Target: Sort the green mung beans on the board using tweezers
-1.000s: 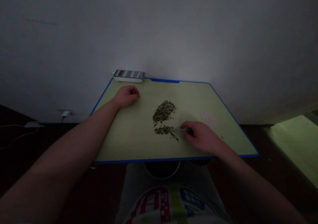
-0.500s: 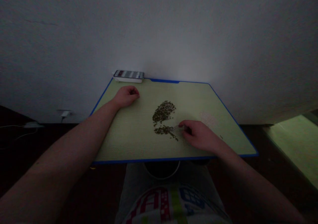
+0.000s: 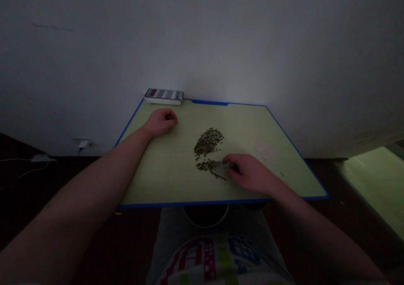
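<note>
My left hand (image 3: 162,122) rests at the left of the small table, its fingers loosely curled with nothing visible in them. My right hand (image 3: 249,172) is closed in a pinch around a thin, pale, see-through flat tool (image 3: 220,170); its exact kind is hard to make out in the dim light. The tool's tip lies against a small pile of greenish-brown beans or seeds (image 3: 206,165). Just beyond is a larger pile of the same grains (image 3: 208,142). A patch of pale grains (image 3: 264,151) lies beyond my right hand.
The pale yellow-green tabletop (image 3: 164,175) has a blue rim. A phone (image 3: 164,94) lies on a white box (image 3: 162,101) at the far left corner, near the wall (image 3: 221,45). Below the front edge, a round container (image 3: 206,217) sits between my legs.
My right hand has shifted slightly left, and the tool's flat face now shows across the right end of the smaller pile. My left hand has stayed in place.
</note>
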`<action>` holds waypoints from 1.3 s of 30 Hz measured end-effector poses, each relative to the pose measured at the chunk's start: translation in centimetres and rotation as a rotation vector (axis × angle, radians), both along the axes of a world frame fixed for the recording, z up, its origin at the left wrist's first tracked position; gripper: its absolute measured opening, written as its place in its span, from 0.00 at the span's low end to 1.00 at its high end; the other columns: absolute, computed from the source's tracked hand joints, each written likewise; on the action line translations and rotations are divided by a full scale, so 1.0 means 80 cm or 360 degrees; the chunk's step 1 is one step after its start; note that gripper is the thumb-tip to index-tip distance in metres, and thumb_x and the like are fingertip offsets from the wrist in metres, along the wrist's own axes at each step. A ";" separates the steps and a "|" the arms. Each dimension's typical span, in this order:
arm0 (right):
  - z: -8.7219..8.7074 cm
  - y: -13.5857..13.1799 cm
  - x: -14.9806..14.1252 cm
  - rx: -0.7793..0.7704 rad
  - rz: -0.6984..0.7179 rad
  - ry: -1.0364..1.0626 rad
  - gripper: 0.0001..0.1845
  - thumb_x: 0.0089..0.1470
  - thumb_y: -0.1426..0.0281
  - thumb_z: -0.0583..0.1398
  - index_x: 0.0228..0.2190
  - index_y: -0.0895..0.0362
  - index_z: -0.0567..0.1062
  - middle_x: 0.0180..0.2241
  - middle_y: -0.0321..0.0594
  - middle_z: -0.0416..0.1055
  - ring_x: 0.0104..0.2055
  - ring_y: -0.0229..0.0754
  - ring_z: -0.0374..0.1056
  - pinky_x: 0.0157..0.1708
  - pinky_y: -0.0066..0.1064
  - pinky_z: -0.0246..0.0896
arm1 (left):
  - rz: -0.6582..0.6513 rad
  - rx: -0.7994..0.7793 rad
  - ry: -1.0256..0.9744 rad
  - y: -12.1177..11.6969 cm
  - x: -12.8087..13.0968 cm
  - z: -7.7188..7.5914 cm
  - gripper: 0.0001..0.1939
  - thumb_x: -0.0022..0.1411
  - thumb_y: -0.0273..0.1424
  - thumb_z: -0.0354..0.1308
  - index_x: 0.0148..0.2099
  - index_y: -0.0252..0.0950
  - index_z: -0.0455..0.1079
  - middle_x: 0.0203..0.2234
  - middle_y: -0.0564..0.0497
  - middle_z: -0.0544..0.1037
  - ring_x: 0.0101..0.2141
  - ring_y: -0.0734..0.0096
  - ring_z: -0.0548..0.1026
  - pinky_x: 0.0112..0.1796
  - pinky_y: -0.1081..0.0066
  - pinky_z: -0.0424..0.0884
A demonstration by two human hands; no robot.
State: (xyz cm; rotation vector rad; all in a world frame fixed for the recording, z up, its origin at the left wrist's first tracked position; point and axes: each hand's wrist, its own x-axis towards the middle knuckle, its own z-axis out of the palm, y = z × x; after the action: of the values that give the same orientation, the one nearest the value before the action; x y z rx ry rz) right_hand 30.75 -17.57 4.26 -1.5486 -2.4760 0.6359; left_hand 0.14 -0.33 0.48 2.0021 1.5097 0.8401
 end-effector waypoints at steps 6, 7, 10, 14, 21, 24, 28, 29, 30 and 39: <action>0.002 -0.007 -0.007 -0.0015 0.0002 0.0001 0.16 0.52 0.75 0.55 0.42 0.59 0.75 0.28 0.39 0.74 0.27 0.38 0.66 0.28 0.28 0.54 | -0.0013 0.0007 -0.0018 -0.001 0.000 0.001 0.10 0.45 0.34 0.58 0.30 0.34 0.71 0.22 0.52 0.71 0.26 0.73 0.66 0.29 0.71 0.62; 0.002 -0.008 -0.007 -0.0023 -0.0001 0.0003 0.16 0.52 0.75 0.55 0.42 0.59 0.75 0.28 0.39 0.75 0.27 0.38 0.66 0.28 0.28 0.54 | -0.0009 -0.0001 -0.0018 -0.002 0.000 0.001 0.10 0.45 0.34 0.58 0.30 0.34 0.71 0.22 0.52 0.71 0.26 0.73 0.66 0.29 0.71 0.62; 0.002 -0.011 -0.008 -0.0021 0.0006 0.0007 0.16 0.52 0.75 0.55 0.43 0.59 0.75 0.30 0.40 0.75 0.28 0.39 0.67 0.29 0.28 0.54 | -0.0003 0.0003 -0.0022 -0.002 0.000 0.000 0.10 0.46 0.35 0.58 0.30 0.34 0.71 0.21 0.52 0.71 0.25 0.73 0.66 0.29 0.71 0.62; 0.001 -0.017 -0.009 -0.0007 0.0037 -0.0018 0.14 0.51 0.75 0.55 0.40 0.58 0.75 0.31 0.41 0.75 0.29 0.39 0.67 0.29 0.29 0.53 | 0.0004 0.0036 0.0034 0.000 0.000 -0.001 0.10 0.46 0.35 0.58 0.30 0.35 0.72 0.21 0.52 0.72 0.26 0.73 0.67 0.28 0.72 0.63; 0.006 -0.035 -0.016 -0.0040 0.0059 -0.0031 0.10 0.51 0.76 0.55 0.36 0.57 0.74 0.30 0.40 0.74 0.29 0.39 0.65 0.29 0.29 0.50 | -0.0004 0.0041 0.0058 0.000 -0.001 0.000 0.10 0.46 0.35 0.58 0.31 0.34 0.72 0.23 0.52 0.73 0.26 0.72 0.68 0.29 0.72 0.63; 0.007 -0.043 -0.019 -0.0075 0.0060 -0.0032 0.09 0.51 0.75 0.55 0.34 0.57 0.73 0.30 0.40 0.73 0.30 0.39 0.65 0.29 0.29 0.50 | -0.0008 0.0038 0.0048 0.000 -0.001 -0.001 0.10 0.46 0.35 0.58 0.31 0.34 0.72 0.23 0.52 0.73 0.26 0.72 0.68 0.30 0.71 0.64; 0.008 -0.052 -0.019 -0.0096 0.0069 -0.0030 0.08 0.51 0.75 0.54 0.33 0.57 0.72 0.30 0.39 0.73 0.30 0.39 0.65 0.29 0.29 0.49 | -0.0018 0.0048 0.0035 0.001 -0.001 -0.003 0.10 0.47 0.35 0.58 0.31 0.34 0.72 0.23 0.52 0.72 0.27 0.72 0.68 0.29 0.72 0.63; 0.008 -0.053 -0.019 -0.0102 0.0071 -0.0024 0.08 0.51 0.75 0.54 0.33 0.57 0.72 0.30 0.39 0.73 0.30 0.39 0.65 0.29 0.29 0.50 | -0.0019 0.0046 0.0036 0.001 -0.001 -0.003 0.10 0.47 0.35 0.58 0.31 0.34 0.72 0.22 0.52 0.72 0.26 0.73 0.68 0.29 0.72 0.63; 0.008 -0.055 -0.019 -0.0109 0.0077 -0.0014 0.09 0.51 0.75 0.55 0.34 0.57 0.73 0.31 0.40 0.73 0.31 0.40 0.66 0.30 0.30 0.50 | -0.0020 0.0040 0.0035 0.001 -0.001 -0.003 0.10 0.46 0.35 0.58 0.31 0.34 0.71 0.22 0.52 0.72 0.26 0.73 0.67 0.28 0.72 0.63; 0.008 -0.067 -0.015 -0.0141 0.0142 0.0012 0.12 0.53 0.75 0.55 0.40 0.56 0.73 0.34 0.41 0.74 0.34 0.42 0.68 0.33 0.32 0.54 | 0.0005 -0.0003 -0.0004 -0.004 0.002 0.003 0.09 0.45 0.34 0.58 0.30 0.35 0.71 0.21 0.53 0.71 0.25 0.73 0.66 0.28 0.71 0.63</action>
State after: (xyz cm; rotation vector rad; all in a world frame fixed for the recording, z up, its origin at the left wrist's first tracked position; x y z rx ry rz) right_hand 29.56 -22.89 4.93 -1.4688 -2.5558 0.7739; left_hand 0.29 -0.62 0.73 1.9970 1.5123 0.8419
